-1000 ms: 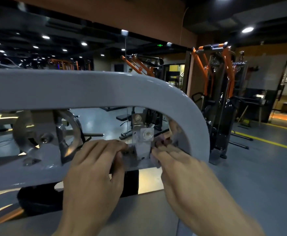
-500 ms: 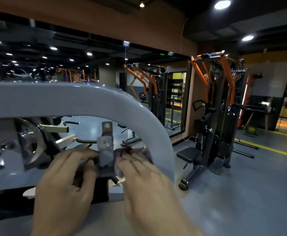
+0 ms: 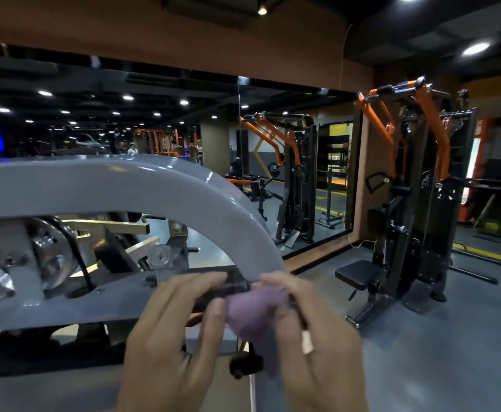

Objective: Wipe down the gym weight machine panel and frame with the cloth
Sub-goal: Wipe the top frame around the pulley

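Cloth bunched at the frame's bend

My right hand (image 3: pixel 311 331) fingers pinch the purple cloth (image 3: pixel 250 315) beside the grey frame (image 3: pixel 184 185); left hand (image 3: pixel 172 337) fingers lie loosely spread, touching it. Motion blur suggests haste: the wad could snag the black knob (image 3: pixel 245 364) below.

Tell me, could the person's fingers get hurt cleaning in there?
Maybe. Both hands are close to moving parts. The left hand reaches by the bracket and the pulley wheel; if the cable moved, fingers might get pinched. The right hand bunches the purple cloth by the black knob, where loose cloth might snag. The picture is blurry, so the hands look quick, and a knuckle might bump the grey frame.
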